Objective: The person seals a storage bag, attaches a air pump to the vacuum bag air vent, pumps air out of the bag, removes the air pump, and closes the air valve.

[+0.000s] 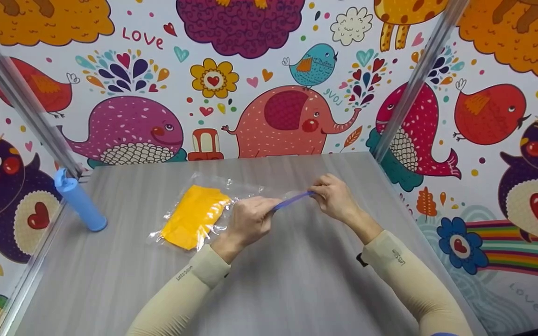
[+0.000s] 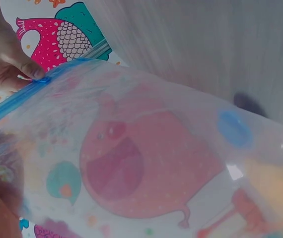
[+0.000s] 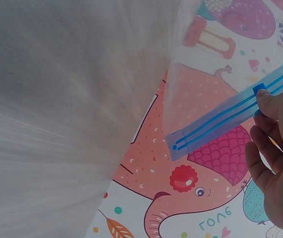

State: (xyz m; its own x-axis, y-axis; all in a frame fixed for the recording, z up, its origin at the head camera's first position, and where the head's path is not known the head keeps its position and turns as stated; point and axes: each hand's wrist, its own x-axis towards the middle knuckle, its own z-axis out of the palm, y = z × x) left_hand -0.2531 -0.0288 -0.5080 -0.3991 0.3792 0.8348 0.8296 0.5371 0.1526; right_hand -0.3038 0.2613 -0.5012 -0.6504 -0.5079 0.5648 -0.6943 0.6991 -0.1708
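A clear zip bag [image 2: 191,99] with a blue zipper strip [image 1: 292,200] holds a folded yellow-orange cloth-like item [image 1: 194,217]. My left hand [image 1: 251,217] grips the bag's zipper edge near the middle of the table. To the right, my right hand [image 1: 335,198] pinches the strip, which is stretched between both hands. In the right wrist view, the thumb presses at a blue slider [image 3: 259,89], and the strip's free end juts out beyond it. The left wrist view has the bag spread across most of the picture, with my left fingers partly hidden behind the film.
A blue bottle [image 1: 81,200] stands at the left side of the grey wood-patterned table [image 1: 297,289]. Cartoon-printed walls [image 1: 269,70] enclose the back and both sides, with metal posts [image 1: 31,93] at the corners.
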